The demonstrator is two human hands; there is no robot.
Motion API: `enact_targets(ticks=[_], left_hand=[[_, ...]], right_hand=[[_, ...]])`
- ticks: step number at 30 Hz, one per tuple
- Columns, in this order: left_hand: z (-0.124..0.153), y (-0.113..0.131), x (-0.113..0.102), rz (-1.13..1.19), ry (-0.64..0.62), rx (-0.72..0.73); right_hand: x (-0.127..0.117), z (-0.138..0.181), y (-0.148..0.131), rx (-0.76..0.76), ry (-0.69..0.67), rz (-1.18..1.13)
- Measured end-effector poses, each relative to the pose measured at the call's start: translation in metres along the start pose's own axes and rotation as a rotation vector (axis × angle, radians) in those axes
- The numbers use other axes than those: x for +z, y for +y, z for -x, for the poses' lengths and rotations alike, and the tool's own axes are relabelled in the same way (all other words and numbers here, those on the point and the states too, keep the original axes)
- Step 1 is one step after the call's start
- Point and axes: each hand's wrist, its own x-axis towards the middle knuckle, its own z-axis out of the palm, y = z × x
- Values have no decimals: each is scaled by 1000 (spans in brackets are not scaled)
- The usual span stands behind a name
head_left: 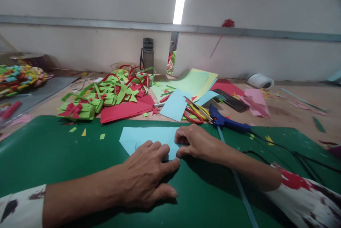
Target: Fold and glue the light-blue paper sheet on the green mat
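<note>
A folded sheet of light-blue paper [151, 133] lies on the green cutting mat [87, 164]. My left hand [150, 174] rests palm down over the paper's lower edge, its fingers slightly bent and its thumb apart on the mat. At the paper's right end my right hand [195, 142] curls its fingers and thumb around the edge in a pinch. The left end of the paper has a slanted corner and a visible crease. Both hands cover part of the sheet, so its lower right portion is hidden. A narrow blue paper strip [243, 194] passes beneath my right forearm.
Behind the mat lie a blue glue gun [230, 122], scissors [193, 114], a phone [233, 100] and red paper [128, 110]. Green paper boxes [81, 110] with red bows are heaped at left. A bottle [148, 57] stands against the wall. The glue gun's cord crosses the mat's right side.
</note>
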Motion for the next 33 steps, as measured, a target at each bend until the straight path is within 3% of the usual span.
enact_targets(ticks=[10,21,33], left_hand=[[1,-1,1,55,7,-15],[2,2,-1,35,35,-15],[3,3,4,6,73,-10]], right_hand=[[-4,-11,-1,60,18,52],[4,-19,9,59,140,47],[1,6,8,35,96,93]])
